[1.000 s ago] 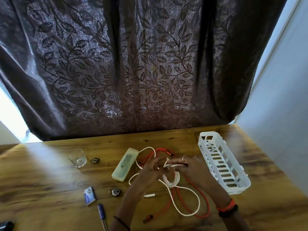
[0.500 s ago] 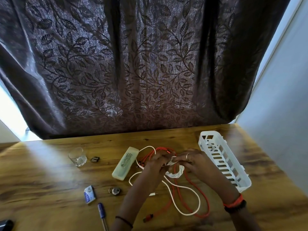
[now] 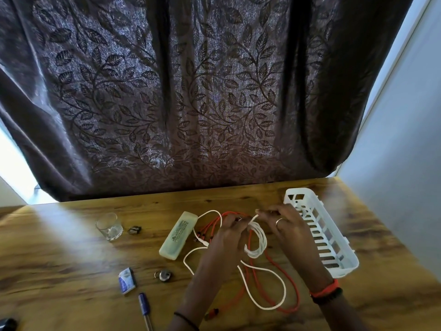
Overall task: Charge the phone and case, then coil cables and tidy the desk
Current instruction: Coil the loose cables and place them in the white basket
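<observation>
Here, both hands are working over the wooden counter (image 3: pixel 71 254) in front of the dark leaf-patterned curtain (image 3: pixel 191 91). The left hand (image 3: pixel 229 237) is gripping a bundle of coiled white cable (image 3: pixel 257 240), the loops hanging down beside its fingers. The right hand (image 3: pixel 284 225), wearing a ring, is pinching a strand of that same cable just above the coil. The loose remainder of the white cable is trailing across the counter toward the person, lying over a red cable (image 3: pixel 284 271) spread beneath both hands. A white slotted basket (image 3: pixel 334 254) is sitting just right of the right hand. Left of the hands, a pale green case (image 3: pixel 177 236) is lying tilted; farther left, a glass (image 3: pixel 109 226) is standing upright. A pen (image 3: pixel 144 306), a small blue-and-white packet (image 3: pixel 127 280) and a small metal object (image 3: pixel 163 275) are resting nearer the person.
</observation>
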Demonstrator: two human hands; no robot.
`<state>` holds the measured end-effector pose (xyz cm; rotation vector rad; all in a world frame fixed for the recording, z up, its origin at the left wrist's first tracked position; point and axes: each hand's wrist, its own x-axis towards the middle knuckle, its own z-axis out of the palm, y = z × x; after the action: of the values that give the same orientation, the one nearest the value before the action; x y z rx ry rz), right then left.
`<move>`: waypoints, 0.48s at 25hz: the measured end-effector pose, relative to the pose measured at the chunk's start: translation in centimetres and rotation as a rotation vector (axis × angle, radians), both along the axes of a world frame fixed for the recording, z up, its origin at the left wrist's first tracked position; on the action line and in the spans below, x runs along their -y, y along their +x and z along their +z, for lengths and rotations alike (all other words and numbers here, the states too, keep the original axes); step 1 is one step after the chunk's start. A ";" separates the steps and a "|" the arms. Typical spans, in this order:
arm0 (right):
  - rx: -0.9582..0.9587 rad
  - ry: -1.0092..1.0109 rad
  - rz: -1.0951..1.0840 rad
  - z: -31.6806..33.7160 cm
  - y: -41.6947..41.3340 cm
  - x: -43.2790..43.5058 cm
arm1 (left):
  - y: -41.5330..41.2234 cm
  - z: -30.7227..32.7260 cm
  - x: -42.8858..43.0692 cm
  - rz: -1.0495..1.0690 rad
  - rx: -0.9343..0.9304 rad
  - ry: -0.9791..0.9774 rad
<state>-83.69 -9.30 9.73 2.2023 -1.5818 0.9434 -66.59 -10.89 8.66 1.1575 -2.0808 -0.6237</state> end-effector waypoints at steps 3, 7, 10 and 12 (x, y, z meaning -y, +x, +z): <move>0.178 0.126 -0.043 -0.3 2.2 -0.8 | -0.2 0.2 -0.4 0.092 -0.099 -0.003; 0.324 0.338 -0.081 1.2 4.9 -2.7 | 0.1 0.7 -0.5 0.172 -0.200 -0.044; 0.413 0.449 -0.074 1.4 5.1 -2.8 | 0.6 0.6 -0.4 0.164 -0.176 -0.009; 0.547 0.516 -0.039 1.7 4.6 -2.2 | 0.8 0.3 -0.3 0.155 -0.172 -0.004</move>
<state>-79.04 -7.07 11.45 2.3384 -2.3262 1.3281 -65.75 -10.57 9.01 1.2055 -1.8285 -0.6222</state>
